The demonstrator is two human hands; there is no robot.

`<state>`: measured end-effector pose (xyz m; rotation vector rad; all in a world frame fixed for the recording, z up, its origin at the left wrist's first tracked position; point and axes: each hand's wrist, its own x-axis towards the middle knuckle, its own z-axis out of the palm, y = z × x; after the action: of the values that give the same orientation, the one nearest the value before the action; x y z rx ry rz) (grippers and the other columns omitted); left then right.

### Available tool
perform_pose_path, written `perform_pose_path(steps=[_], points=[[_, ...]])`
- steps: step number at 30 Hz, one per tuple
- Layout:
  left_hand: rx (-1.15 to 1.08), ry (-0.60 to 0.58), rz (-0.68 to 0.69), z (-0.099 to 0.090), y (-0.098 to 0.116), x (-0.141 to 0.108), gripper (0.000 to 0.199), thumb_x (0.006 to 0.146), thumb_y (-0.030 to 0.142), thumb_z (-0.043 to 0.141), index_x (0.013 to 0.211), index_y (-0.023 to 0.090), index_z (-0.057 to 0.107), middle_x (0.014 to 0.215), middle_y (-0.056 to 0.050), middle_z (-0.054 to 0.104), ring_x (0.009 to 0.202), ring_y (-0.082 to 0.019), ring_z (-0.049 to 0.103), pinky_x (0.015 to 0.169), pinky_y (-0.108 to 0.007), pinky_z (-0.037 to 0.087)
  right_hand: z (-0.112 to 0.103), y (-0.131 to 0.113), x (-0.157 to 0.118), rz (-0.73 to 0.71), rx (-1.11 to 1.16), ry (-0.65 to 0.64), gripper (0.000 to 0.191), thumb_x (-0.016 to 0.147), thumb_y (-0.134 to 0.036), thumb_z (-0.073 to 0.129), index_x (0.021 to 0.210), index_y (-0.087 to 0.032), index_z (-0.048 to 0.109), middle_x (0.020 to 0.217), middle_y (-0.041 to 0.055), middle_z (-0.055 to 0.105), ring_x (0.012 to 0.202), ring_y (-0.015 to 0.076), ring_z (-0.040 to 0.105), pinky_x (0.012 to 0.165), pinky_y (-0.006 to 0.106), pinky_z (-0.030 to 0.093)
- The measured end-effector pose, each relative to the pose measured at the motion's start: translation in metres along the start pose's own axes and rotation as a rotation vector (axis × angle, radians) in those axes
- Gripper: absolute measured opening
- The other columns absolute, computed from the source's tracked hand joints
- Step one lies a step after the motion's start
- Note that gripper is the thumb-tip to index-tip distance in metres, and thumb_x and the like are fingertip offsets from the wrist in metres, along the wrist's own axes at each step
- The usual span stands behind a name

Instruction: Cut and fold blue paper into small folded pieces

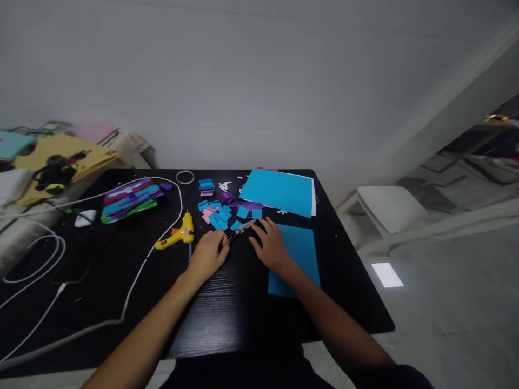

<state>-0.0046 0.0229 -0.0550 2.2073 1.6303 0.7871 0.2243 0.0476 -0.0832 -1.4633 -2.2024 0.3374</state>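
Note:
My left hand (210,252) rests on the black table with its fingers curled in. Whatever it may hold is hidden. Right beside its fingertips lies a pair of scissors (244,226), blades pointing up and right. My right hand (271,244) has its fingers stretched out and apart at the blade end, its wrist over a blue paper sheet (302,253). Small cut blue paper pieces (221,218) and pink paper pieces (206,215) lie scattered just beyond my hands. A larger blue sheet (279,190) lies over white paper farther back.
A yellow glue gun (178,232) lies left of my left hand, near a white cable (135,283). Coloured paper stacks (130,199) and a white earphone case (85,218) are farther left. A tape ring (185,177) lies near the wall. A white stool (389,208) stands right.

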Motion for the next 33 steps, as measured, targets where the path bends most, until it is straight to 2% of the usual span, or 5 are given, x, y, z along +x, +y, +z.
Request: perform_pose_path(steps=[9, 14, 18, 24, 33], points=[[-0.001, -0.004, 0.013, 0.003, -0.003, 0.000, 0.019, 0.094, 0.023, 0.051, 0.077, 0.025, 0.045, 0.074, -0.003, 0.058, 0.077, -0.025, 0.057, 0.072, -0.036, 0.041, 0.006, 0.005, 0.000, -0.018, 0.000, 0.060, 0.042, 0.106, -0.032, 0.053, 0.144, -0.019, 0.065, 0.153, 0.0148, 0.061, 0.151, 0.0380, 0.045, 0.121, 0.062, 0.037], [-0.003, -0.002, 0.024, 0.002, -0.004, 0.000, 0.020, 0.096, 0.024, 0.051, 0.077, 0.024, 0.047, 0.073, -0.002, 0.059, 0.076, -0.024, 0.057, 0.071, -0.035, 0.040, 0.004, 0.003, 0.000, -0.076, 0.062, 0.150, 0.031, 0.100, -0.022, 0.057, 0.124, -0.018, 0.077, 0.128, 0.0162, 0.070, 0.132, 0.0355, 0.056, 0.111, 0.056, 0.046], [0.008, -0.003, 0.041, 0.003, -0.004, 0.000, 0.021, 0.098, 0.029, 0.056, 0.079, 0.024, 0.049, 0.075, -0.002, 0.060, 0.077, -0.024, 0.058, 0.071, -0.035, 0.041, -0.001, -0.004, -0.002, -0.166, 0.104, 0.108, 0.028, 0.092, -0.011, 0.060, 0.108, -0.021, 0.081, 0.108, 0.0118, 0.070, 0.111, 0.0291, 0.061, 0.102, 0.049, 0.049], [0.071, 0.006, 0.068, 0.005, -0.003, -0.003, 0.016, 0.094, 0.031, 0.065, 0.086, 0.023, 0.053, 0.088, -0.005, 0.061, 0.086, -0.028, 0.058, 0.078, -0.039, 0.045, -0.002, -0.015, -0.008, -0.290, 0.132, 0.000, 0.037, 0.088, -0.006, 0.063, 0.115, -0.024, 0.082, 0.117, 0.0110, 0.066, 0.117, 0.0296, 0.056, 0.105, 0.051, 0.046], [0.157, 0.054, 0.035, 0.009, -0.008, -0.003, 0.026, 0.092, 0.033, 0.069, 0.112, 0.020, 0.061, 0.110, -0.012, 0.063, 0.105, -0.035, 0.061, 0.091, -0.048, 0.050, -0.005, -0.005, -0.004, -0.094, 0.013, 0.115, 0.032, 0.092, -0.008, 0.058, 0.110, -0.021, 0.082, 0.107, 0.0129, 0.067, 0.111, 0.0315, 0.060, 0.111, 0.058, 0.044]])
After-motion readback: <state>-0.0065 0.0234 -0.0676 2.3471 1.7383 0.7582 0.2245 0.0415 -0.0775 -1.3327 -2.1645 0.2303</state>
